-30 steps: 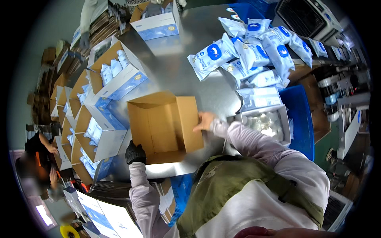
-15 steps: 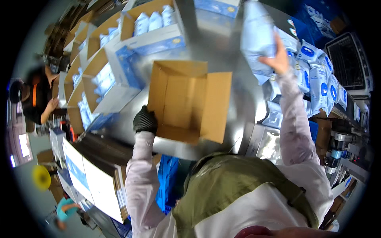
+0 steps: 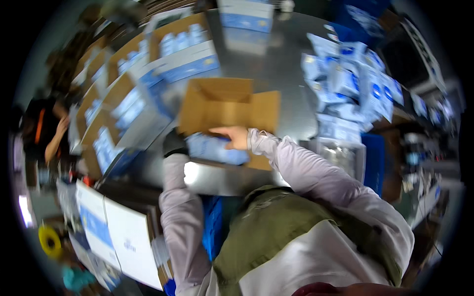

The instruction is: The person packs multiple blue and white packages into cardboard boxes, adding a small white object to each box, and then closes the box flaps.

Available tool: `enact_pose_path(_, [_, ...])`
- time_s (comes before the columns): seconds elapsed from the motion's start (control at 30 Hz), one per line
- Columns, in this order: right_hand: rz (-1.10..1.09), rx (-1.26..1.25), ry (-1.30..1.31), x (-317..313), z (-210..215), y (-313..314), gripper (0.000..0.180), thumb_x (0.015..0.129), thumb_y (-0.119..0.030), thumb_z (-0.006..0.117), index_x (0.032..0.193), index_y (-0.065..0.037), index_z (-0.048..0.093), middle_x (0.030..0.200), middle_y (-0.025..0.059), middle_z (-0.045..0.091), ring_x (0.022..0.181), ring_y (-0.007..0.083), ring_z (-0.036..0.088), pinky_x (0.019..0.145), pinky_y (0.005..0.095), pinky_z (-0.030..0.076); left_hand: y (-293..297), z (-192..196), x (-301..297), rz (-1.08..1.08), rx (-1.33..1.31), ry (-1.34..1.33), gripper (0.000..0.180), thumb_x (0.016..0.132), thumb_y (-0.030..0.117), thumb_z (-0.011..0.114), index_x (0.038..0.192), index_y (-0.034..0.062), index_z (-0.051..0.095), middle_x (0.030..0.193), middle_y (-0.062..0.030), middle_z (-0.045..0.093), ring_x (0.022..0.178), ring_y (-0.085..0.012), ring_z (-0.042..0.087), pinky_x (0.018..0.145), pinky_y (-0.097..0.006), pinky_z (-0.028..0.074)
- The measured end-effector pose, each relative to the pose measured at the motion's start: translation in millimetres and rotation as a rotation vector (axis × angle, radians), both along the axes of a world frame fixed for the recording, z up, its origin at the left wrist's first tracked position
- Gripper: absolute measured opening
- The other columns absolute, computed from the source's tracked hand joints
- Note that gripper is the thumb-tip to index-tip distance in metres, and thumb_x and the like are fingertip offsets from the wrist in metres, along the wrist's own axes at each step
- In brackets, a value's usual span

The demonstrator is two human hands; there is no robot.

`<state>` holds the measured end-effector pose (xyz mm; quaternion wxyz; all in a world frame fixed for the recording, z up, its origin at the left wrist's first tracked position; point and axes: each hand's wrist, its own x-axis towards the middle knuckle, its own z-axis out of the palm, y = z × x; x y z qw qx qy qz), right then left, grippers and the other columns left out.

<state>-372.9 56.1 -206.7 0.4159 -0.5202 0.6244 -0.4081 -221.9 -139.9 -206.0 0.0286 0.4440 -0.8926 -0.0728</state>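
Note:
An open brown cardboard box point(image 3: 227, 111) sits on the steel table, its right flap folded outward. Inside its near side lies a light blue soft pouch point(image 3: 210, 148). My bare right hand point(image 3: 234, 136) reaches into the box and grips the pouch, index finger stretched over it and thumb bent against it. My left hand point(image 3: 174, 143), in a dark glove, is closed at the box's near left corner; blur softens its fingers. To the right is a heap of similar pouches point(image 3: 345, 81), white and pale blue with darker blue marks.
White-and-blue cartons point(image 3: 187, 66) filled with pouches stand in rows at the left. Another carton point(image 3: 246, 15) is at the table's far edge. A clear bin point(image 3: 340, 153) stands near my right arm. Flat white cartons point(image 3: 126, 237) lean at lower left. Another person point(image 3: 47, 128) is far left.
My right hand has brought a pouch from the heap side leftward and down into the cardboard box. My left hand has stayed at the box. The view has shifted a little.

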Motion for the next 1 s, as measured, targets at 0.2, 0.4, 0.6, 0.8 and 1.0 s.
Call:
enact_pose_path(0.2, [-0.656, -0.19, 0.996, -229.1, 68.9, 189.6, 0.054, 0.058, 0.0, 0.059, 0.112, -0.005, 0.052, 0.112, 0.0174, 0.053, 0.105, 0.0352, 0.049, 0.09, 0.0385, 0.04, -32.1, 70.2, -25.1, 0.064, 0.037, 0.04, 0.034, 0.076, 0.022, 0.058, 0.106, 0.0051, 0.055, 0.1, -0.0201, 0.059, 0.094, -0.0346, 0.056, 0.079, -0.042, 0.045])
enact_pose_path(0.4, [-0.714, 0.625, 1.239, -336.9, -1.5, 301.1, 0.087, 0.058, -0.003, 0.067, 0.134, -0.019, 0.028, 0.13, 0.0146, 0.038, 0.122, 0.031, 0.034, 0.103, 0.0398, 0.025, 131.9, 19.0, -203.6, -0.672, 0.169, 0.595, 0.05, 0.072, 0.017, 0.066, 0.116, 0.0026, 0.049, 0.11, -0.0166, 0.055, 0.099, -0.0293, 0.055, 0.088, -0.037, 0.042])
enact_pose_path(0.6, [-0.667, 0.393, 1.028, -344.2, 9.7, 282.0, 0.09, 0.046, -0.014, 0.076, 0.128, -0.018, 0.039, 0.12, 0.015, 0.046, 0.112, 0.0325, 0.042, 0.097, 0.0387, 0.034, 318.1, -136.4, -327.5, -0.539, 0.926, 0.304, 0.066, 0.069, 0.032, 0.069, 0.117, -0.006, 0.044, 0.108, -0.0244, 0.054, 0.102, -0.0308, 0.053, 0.088, -0.035, 0.04])
enact_pose_path(0.8, [-0.578, 0.01, 0.897, -320.4, -6.2, 257.6, 0.082, 0.04, -0.023, 0.079, 0.116, -0.012, 0.052, 0.107, 0.0169, 0.054, 0.1, 0.0347, 0.051, 0.088, 0.0406, 0.04, 323.1, -123.4, -296.9, 0.12, 1.615, 0.76, 0.02, 0.073, 0.005, 0.065, 0.091, -0.0017, 0.059, 0.076, -0.0072, 0.06, 0.059, -0.0161, 0.057, 0.049, -0.028, 0.047])
enact_pose_path(1.0, [-0.391, 0.273, 0.196, -297.5, 2.2, 181.1, 0.079, 0.049, -0.035, 0.074, 0.117, -0.004, 0.05, 0.106, 0.0218, 0.056, 0.095, 0.034, 0.055, 0.082, 0.0348, 0.043, 175.0, -19.4, -276.4, -0.165, 1.702, 0.482, 0.017, 0.072, 0.013, 0.063, 0.081, 0.0008, 0.056, 0.055, -0.0053, 0.052, 0.043, -0.0157, 0.051, 0.04, -0.028, 0.043])
